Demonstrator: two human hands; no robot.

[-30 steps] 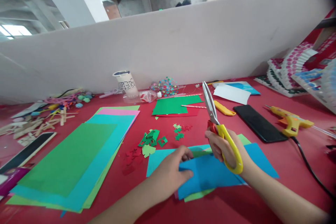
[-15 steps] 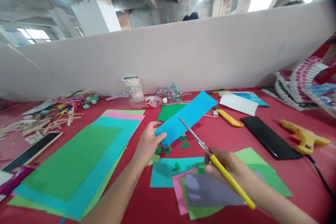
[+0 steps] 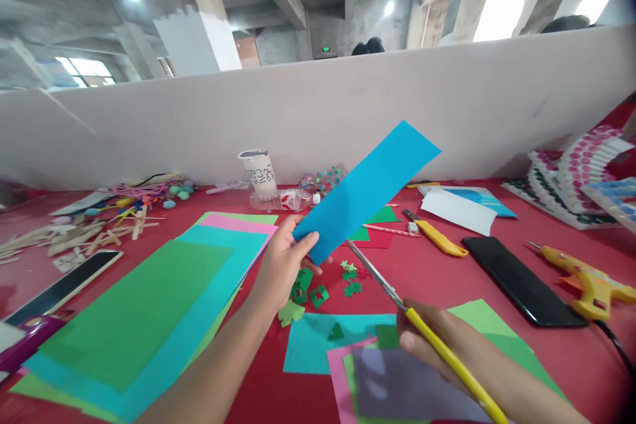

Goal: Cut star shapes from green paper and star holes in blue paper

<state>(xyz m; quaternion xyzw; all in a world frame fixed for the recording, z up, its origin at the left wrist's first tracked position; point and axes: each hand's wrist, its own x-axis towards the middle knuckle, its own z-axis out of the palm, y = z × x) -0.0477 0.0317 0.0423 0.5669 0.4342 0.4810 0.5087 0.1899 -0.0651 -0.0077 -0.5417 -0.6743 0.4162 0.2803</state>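
A strip of blue paper (image 3: pixel 370 189) is pinched at its lower left end by my left hand (image 3: pixel 288 252), thumb on top. It tilts up to the right above the table. My right hand (image 3: pixel 432 331) grips yellow-handled scissors (image 3: pixel 377 275), whose pointed blades look closed, tips at or just beside the strip's lower edge; I cannot tell if they touch. Under the strip lie small green paper stars (image 3: pixel 352 289) and green scraps (image 3: pixel 301 285). Below my right hand are a turquoise sheet (image 3: pixel 308 348) and a dark translucent sheet (image 3: pixel 397 384) over pink and green paper.
Large coloured sheets (image 3: pixel 134 305) are stacked at left, near a phone (image 3: pixel 64 285) and wooden sticks (image 3: pixel 99 238). At right lie a yellow cutter (image 3: pixel 442 238), a black phone (image 3: pixel 521 281) and a glue gun (image 3: pixel 591 278). A plastic bottle (image 3: pixel 283 199) and white cup (image 3: pixel 258 172) stand behind.
The blue strip has swung upward and to the right in my left hand, its far end now higher. The scissors have shifted slightly down and right, their tips now at the strip's lower edge.
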